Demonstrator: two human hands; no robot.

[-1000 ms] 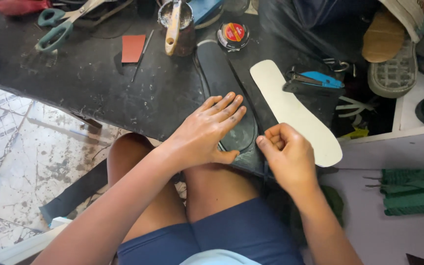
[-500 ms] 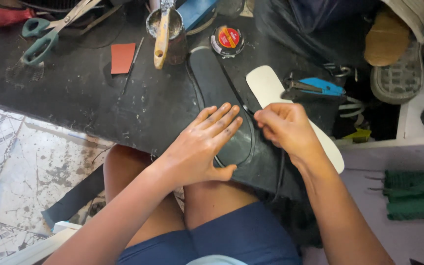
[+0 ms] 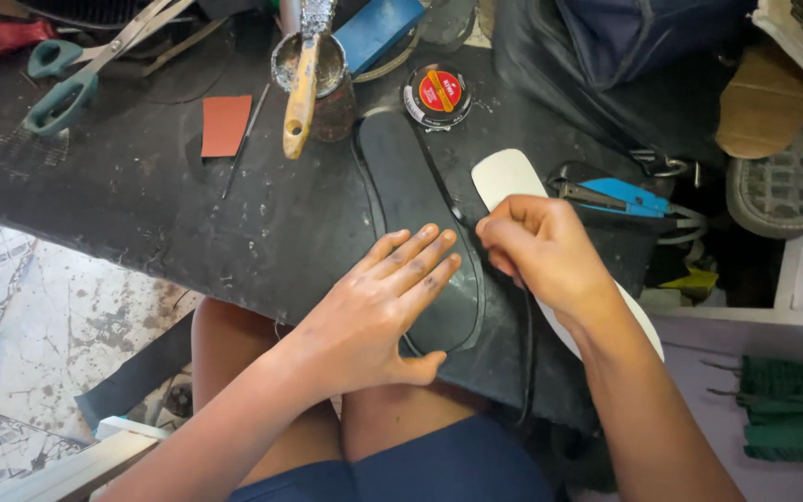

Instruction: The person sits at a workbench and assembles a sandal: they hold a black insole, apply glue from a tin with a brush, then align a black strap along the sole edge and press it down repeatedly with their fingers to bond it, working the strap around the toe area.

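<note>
My left hand point(image 3: 385, 302) lies flat, fingers spread, pressing a black sole-shaped piece point(image 3: 411, 195) onto a dark rubber sheet point(image 3: 234, 214) that rests on my lap. My right hand point(image 3: 541, 251) is closed in a pinch at the right edge of the black piece, near its middle. What it pinches is too small to make out; a thin dark strip point(image 3: 524, 363) trails down from under it. A white insole point(image 3: 506, 175) lies under and beyond my right hand.
A glue tin point(image 3: 311, 72) with a wooden-handled brush point(image 3: 301, 88) stands at the back. Nearby are a round polish tin point(image 3: 438, 95), a red square piece point(image 3: 226, 125), green-handled scissors point(image 3: 72, 74), blue-handled pliers point(image 3: 620, 195) and shoes point(image 3: 778, 158) at right.
My right hand has moved up along the right edge of the black piece, from its near end to its middle. My left hand stays flat on it. The camera moved closer.
</note>
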